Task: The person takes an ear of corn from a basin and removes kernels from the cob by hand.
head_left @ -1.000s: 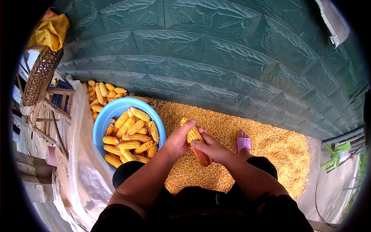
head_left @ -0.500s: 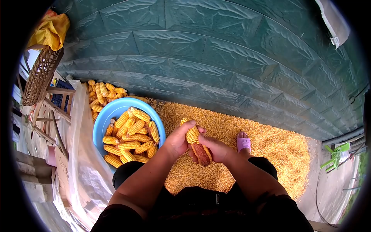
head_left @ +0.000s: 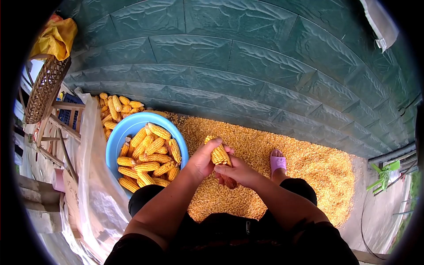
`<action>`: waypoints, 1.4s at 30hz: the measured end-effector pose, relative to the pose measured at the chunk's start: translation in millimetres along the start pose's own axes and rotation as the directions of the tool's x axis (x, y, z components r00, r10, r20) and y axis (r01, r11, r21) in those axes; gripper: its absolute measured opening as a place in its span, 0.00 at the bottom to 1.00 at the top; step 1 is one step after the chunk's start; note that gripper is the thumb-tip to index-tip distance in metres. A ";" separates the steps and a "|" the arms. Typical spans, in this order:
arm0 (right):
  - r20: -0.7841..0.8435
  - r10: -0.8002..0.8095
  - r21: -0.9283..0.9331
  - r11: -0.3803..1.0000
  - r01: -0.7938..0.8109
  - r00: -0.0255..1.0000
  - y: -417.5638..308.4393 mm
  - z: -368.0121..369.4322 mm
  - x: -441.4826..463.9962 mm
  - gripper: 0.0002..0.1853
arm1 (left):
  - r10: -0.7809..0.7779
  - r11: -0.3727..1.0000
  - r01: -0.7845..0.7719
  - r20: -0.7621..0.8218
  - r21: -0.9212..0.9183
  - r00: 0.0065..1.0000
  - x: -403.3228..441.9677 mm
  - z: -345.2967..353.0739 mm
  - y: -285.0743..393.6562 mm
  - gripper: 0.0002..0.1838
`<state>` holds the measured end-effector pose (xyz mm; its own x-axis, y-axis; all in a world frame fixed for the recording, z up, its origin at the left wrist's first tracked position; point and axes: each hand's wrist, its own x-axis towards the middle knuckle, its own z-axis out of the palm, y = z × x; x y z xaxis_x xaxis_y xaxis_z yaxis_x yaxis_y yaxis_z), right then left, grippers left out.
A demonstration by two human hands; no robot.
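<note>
Between my two hands is a corn cob (head_left: 219,155), its upper part still covered in yellow kernels and its lower end bare and reddish. My left hand (head_left: 202,158) wraps round the upper left side, thumb near the top. Across the lower part lies my right hand (head_left: 240,171), its fingers closed on the cob and hiding some of it. Below them spreads a thick layer of loose corn kernels (head_left: 247,143). To the left stands a blue tub (head_left: 114,145) holding several whole corn cobs (head_left: 154,145).
More corn cobs (head_left: 115,106) are piled behind the tub. A plastic sheet (head_left: 95,176), a wooden frame and a woven basket (head_left: 46,88) stand at left. A green wall (head_left: 247,53) runs along the back. One foot in a purple slipper (head_left: 278,162) rests on the kernels.
My right hand has shifted left and down over the cob, its thumb now crossing the lower part and covering more of the bare section. My left hand stays nearly in place.
</note>
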<state>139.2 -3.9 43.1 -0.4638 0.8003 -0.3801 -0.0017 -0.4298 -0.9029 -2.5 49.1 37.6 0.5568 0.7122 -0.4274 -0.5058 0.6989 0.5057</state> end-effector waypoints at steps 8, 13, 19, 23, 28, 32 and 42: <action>0.053 0.027 0.245 0.969 -0.039 0.998 -0.9 -8.6 -3.4 0.23 | 0.065 0.998 -0.064 0.033 -0.013 0.997 1.1 -4.0 0.9 0.14; 0.005 -0.018 0.093 0.996 0.018 1.000 -3.7 0.6 -5.8 0.24 | 0.062 0.997 -0.062 -0.006 0.053 0.998 0.9 -3.4 2.8 0.15; 0.045 -0.070 -0.019 0.997 0.071 0.997 2.5 1.5 -3.6 0.22 | 0.053 0.997 -0.050 -0.056 0.051 0.997 1.6 -4.5 1.9 0.17; 0.055 -0.022 0.161 0.987 0.013 0.998 -0.2 -1.3 -4.9 0.25 | 0.010 0.999 -0.007 -0.063 0.046 0.998 -2.8 2.7 8.2 0.12; -0.184 -0.059 -0.023 0.998 0.056 0.981 -1.2 4.9 -4.6 0.30 | 0.258 0.907 -0.225 -0.048 0.357 0.965 4.8 3.8 -7.0 0.14; -0.155 -0.078 -0.348 0.937 0.020 0.985 -4.9 2.1 -4.0 0.29 | 0.170 0.959 -0.143 -0.092 0.244 0.981 -0.9 8.5 -3.2 0.14; 0.068 -0.094 0.028 0.995 0.092 0.993 5.4 -9.1 -1.8 0.25 | 0.072 0.992 -0.062 -0.086 0.107 0.994 -1.4 4.1 0.9 0.16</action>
<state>148.1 -3.9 37.1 -0.5211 0.8065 -0.2794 -0.0693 -0.3662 -0.9280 -1.1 48.4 41.6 0.4606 0.7634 -0.4528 -0.4662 0.6422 0.6085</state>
